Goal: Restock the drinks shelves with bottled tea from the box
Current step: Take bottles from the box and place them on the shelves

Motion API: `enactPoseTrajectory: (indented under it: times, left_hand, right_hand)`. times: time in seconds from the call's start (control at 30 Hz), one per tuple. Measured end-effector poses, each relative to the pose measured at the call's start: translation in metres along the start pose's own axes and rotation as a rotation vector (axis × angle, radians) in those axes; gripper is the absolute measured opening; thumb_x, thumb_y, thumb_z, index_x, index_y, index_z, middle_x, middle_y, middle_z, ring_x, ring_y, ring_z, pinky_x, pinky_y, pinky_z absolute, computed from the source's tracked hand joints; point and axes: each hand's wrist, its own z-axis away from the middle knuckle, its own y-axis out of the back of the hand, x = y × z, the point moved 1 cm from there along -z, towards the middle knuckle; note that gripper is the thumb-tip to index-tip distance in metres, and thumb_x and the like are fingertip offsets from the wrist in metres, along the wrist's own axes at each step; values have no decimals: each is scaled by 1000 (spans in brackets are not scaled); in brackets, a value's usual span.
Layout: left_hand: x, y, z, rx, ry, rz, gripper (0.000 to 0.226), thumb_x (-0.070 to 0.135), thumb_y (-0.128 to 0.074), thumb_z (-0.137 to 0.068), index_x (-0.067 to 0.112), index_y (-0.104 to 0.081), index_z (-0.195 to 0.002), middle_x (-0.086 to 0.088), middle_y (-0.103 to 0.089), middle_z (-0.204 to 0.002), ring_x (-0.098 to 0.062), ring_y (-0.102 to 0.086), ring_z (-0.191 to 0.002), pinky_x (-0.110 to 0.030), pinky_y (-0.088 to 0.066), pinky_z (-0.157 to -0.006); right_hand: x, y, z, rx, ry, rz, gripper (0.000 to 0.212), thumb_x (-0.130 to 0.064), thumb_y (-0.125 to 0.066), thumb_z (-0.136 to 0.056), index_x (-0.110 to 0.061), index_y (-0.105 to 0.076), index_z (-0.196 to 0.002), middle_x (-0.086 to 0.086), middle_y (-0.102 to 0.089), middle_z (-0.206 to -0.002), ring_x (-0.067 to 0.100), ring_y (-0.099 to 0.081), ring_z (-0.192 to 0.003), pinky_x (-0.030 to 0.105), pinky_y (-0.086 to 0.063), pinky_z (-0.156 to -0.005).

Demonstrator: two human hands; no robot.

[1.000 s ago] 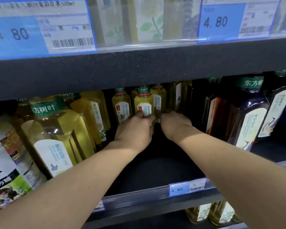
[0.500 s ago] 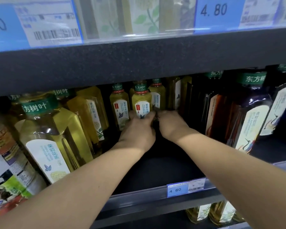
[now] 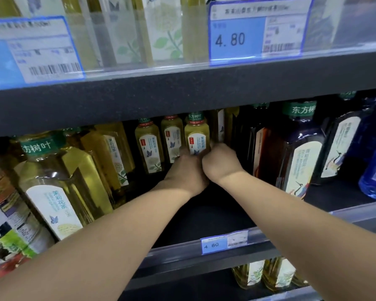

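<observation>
While reaching deep under the upper shelf [image 3: 182, 101], both hands working the back row: left hand [image 3: 186, 172] and right hand [image 3: 220, 161] pressed together at the base of one small yellow tea bottle [image 3: 197, 135], far back on the middle shelf [image 3: 204, 213]. Fingers hidden behind knuckles and bottle, so cannot tell whether either grip is actually closed on it or just nudging it. Looks like seating or aligning the bottle beside two matching small bottles [image 3: 149, 146] just left of it. Box not in view.

Risks from here:
- Tipping. Contact low on the bottle, neighbours touching or nearly so; a sideways shove could knock the row over domino-style.
- Snagging. Forearms pass between the big yellow tea bottles [image 3: 59, 181] on the left and the dark tea bottles [image 3: 300, 153] on the right; pulling out wide could drag a front bottle off the edge.
- Blind work. Low clearance under the upper shelf, caps close to it; lifting instead of sliding could jam a cap.
- Label facing could end up skewed, hard to check at that depth.

Empty dark stretch in front of the hands, so probably plenty left to fill.
</observation>
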Motion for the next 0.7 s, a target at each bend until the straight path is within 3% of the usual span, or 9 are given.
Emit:
enactPoseTrajectory:
  times: [0.1, 0.17, 0.33, 0.43, 0.47, 0.53, 0.6, 0.7]
  left_hand:
    - [7, 0, -5, -29, -8, 40, 57, 33, -66, -91, 24, -44, -144, -13, -32, -142, -35, -54, -117, -43, -48, -103]
    - [11, -1, -9, -36, 6, 29, 61, 33, -68, -91, 24, -40, -144, -12, -32, -140, -35, -51, -119, -46, -49, -100]
    - [6, -9, -4, -24, -111, 79, 56, 44, -57, -89, 41, -41, -142, -8, -31, -148, -34, -48, -126, -44, -45, -107]
    - [-11, -7, 4, 102, -221, 48, 64, 14, -58, -90, 33, -41, -149, -7, -30, -158, -30, -41, -138, -34, -36, -115]
    - [-16, -5, 4, 138, -217, 2, 64, 8, -56, -88, 28, -44, -148, -6, -30, -159, -30, -38, -141, -37, -37, -115]
    - [-24, 2, 5, 151, -136, -200, 57, 13, -56, -86, 22, -51, -142, -6, -27, -160, -32, -28, -146, -49, -35, -115]
    - [-28, 7, 8, 100, -10, -472, 53, 28, -57, -86, 21, -54, -139, -9, -23, -160, -36, -16, -146, -56, -23, -118]
    - [-32, 13, 17, 33, 185, -599, 54, 39, -55, -88, 16, -56, -137, -15, -30, -151, -41, -23, -137, -54, -28, -111]
  right_hand:
    - [4, -2, 6, 19, -47, 44, 30, -15, -46, -100, -5, -59, -126, 15, -65, -123, 27, -63, -112, 22, -40, -77]
    - [8, -3, 9, 0, -42, 81, 35, -12, -44, -100, -6, -52, -133, 15, -61, -128, 28, -61, -115, 22, -40, -77]
    - [21, 3, 9, -10, -36, 55, 35, -13, -44, -99, -10, -50, -134, 13, -61, -129, 27, -59, -117, 20, -38, -79]
    - [27, -3, 8, -25, -10, 52, 41, -14, -46, -99, -14, -45, -140, 11, -59, -132, 28, -58, -118, 19, -37, -79]
    - [28, -5, 7, -31, 3, 40, 48, -12, -46, -98, -18, -40, -145, 11, -57, -135, 28, -57, -120, 19, -37, -80]
    - [28, -10, 6, -43, 18, -16, 67, -12, -47, -96, -35, -24, -154, 9, -53, -141, 28, -56, -121, 18, -37, -82]
    - [26, -13, 4, -20, 50, -49, 74, -16, -48, -96, -52, -14, -151, 7, -49, -142, 27, -57, -118, 18, -40, -81]
    - [22, -19, 1, -1, 123, 21, 66, -23, -48, -99, -54, -20, -149, 13, -36, -151, 31, -53, -124, 27, -45, -92]
